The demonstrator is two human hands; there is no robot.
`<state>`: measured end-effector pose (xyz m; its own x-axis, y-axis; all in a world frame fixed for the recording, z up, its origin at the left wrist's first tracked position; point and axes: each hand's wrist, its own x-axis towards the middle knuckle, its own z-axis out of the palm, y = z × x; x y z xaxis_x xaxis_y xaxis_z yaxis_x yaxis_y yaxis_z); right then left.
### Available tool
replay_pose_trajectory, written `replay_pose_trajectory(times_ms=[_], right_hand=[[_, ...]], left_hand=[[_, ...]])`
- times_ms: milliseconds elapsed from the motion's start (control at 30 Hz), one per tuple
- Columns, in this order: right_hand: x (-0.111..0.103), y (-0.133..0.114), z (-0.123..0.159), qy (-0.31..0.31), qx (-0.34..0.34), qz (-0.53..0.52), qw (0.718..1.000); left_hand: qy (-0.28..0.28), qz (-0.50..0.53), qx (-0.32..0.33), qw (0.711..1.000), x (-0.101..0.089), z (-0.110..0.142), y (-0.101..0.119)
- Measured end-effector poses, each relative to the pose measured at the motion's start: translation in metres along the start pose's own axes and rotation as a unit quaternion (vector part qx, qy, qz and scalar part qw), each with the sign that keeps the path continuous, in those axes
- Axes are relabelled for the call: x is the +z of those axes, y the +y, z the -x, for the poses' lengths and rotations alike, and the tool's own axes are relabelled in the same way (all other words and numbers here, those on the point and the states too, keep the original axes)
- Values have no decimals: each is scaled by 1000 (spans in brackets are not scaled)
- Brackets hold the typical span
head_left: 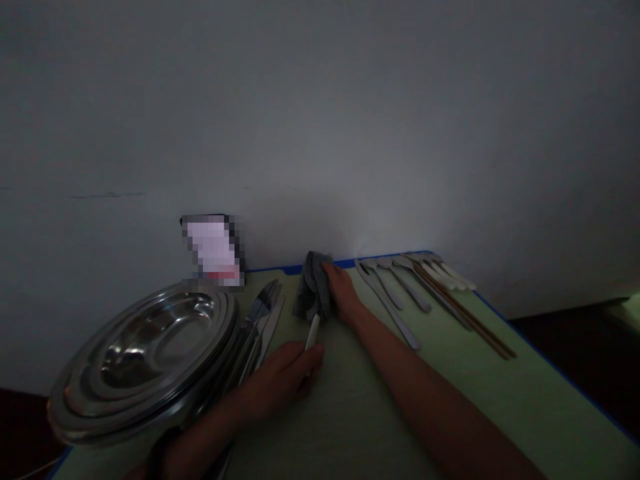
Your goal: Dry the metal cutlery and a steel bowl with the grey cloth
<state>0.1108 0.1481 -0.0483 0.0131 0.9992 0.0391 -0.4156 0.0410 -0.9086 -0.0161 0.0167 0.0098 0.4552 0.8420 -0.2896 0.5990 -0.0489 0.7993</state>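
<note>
Over the table (345, 420), between plates (80, 393) and cutlery (401, 325), my left hand (293, 365) grips a white-handled utensil (313, 333) while my right hand (343, 290) clasps a cloth (314, 283) over its hidden far end, where too hard a tug could wrench it loose.

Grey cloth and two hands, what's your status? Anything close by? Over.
Left hand gripping a white handle; right hand holding the grey cloth. Handle's far end hidden by the cloth. Stacked metal dishes close on the left.

A dim room with grey wall (320, 120)
A green table (530, 410) with blue edge stands against it; the floor (565, 327) is dark.
</note>
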Motion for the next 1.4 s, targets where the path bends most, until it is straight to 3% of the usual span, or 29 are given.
replay_pose_trajectory(times_ms=[300, 400, 533, 767, 1000, 1067, 1167, 1267, 1400], right_hand=[[5, -14, 7, -55, 76, -81, 992], [6, -15, 7, 6, 78, -125, 989], [3, -13, 8, 100, 47, -101, 989], [2, -16, 10, 71, 64, -114, 989], [3, -21, 7, 59, 94, -163, 980], [0, -23, 5, 60, 102, -175, 977], [-4, -25, 4, 59, 117, -181, 975], [-6, -25, 4, 67, 112, -183, 974], [-7, -23, 2, 95, 90, -184, 974]], left_hand=[[-2, -54, 6, 999, -2, 1, -1], [-23, -60, 20, 998, -3, 0, -2], [-52, -57, 36, 996, -3, 1, 1], [-26, -45, 20, 998, 0, 1, -1], [-2, 43, 35, 998, 1, -1, 0], [-22, 19, 46, 999, -1, 2, 2], [-64, -106, 97, 988, -2, 8, 7], [-43, -204, 128, 970, 1, 11, 7], [-13, -214, 127, 968, 7, 9, 0]])
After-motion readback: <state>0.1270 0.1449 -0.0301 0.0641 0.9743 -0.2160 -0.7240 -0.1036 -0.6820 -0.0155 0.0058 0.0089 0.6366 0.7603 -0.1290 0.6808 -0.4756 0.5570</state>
